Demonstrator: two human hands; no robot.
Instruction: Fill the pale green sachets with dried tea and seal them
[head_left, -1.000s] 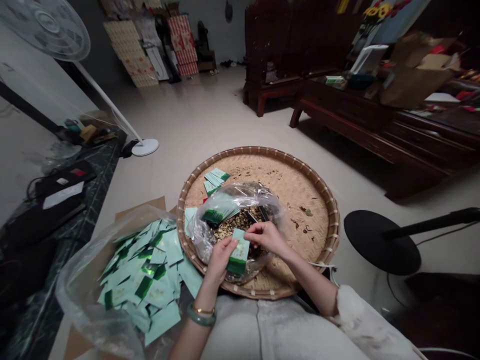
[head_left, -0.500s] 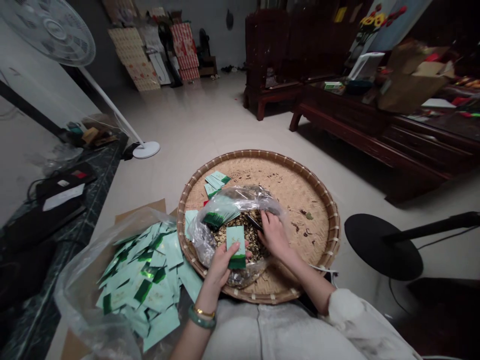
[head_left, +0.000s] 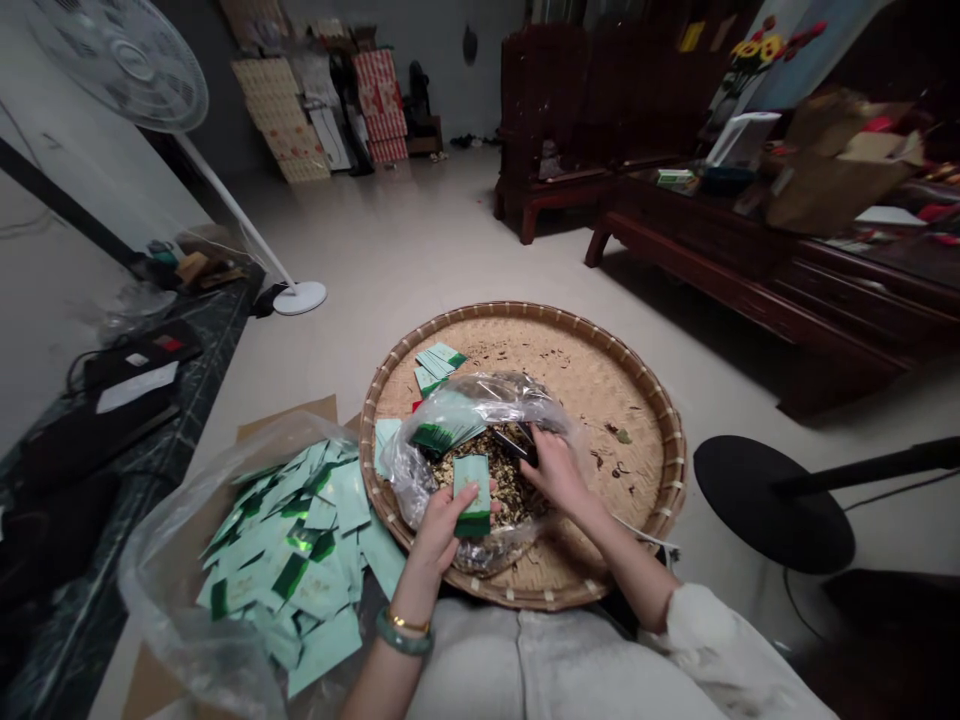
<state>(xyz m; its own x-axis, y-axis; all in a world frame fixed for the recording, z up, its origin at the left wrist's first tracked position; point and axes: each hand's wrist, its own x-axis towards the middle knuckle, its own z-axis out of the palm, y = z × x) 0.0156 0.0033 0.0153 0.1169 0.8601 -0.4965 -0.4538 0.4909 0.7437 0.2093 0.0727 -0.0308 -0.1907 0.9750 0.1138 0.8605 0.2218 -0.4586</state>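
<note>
My left hand (head_left: 441, 522) is closed on a pale green packet (head_left: 472, 478) with a dark green band at its lower end, held upright over an open clear plastic bag (head_left: 409, 470). My right hand (head_left: 556, 472) reaches into the bag, its fingers closed on a small black tool (head_left: 514, 444) with a shiny edge; its exact kind is hard to make out. Loose dried bits (head_left: 510, 497), pale and dark, fill the bag. A stack of green packets (head_left: 446, 430) lies inside it at the left. All this rests in a round woven bamboo tray (head_left: 592, 365).
Left of the tray, a large plastic bag (head_left: 161, 590) in a cardboard box holds many green packets (head_left: 300, 560). More packets (head_left: 437, 365) lie at the tray's back left. A white fan base (head_left: 300, 298) and a black stand base (head_left: 772, 500) stand on the floor. A dark wooden table (head_left: 750, 280) is at right.
My right hand has left the packet, moved right and down into the bag, and taken hold of the black tool. My left hand keeps the packet, now turned more upright.
</note>
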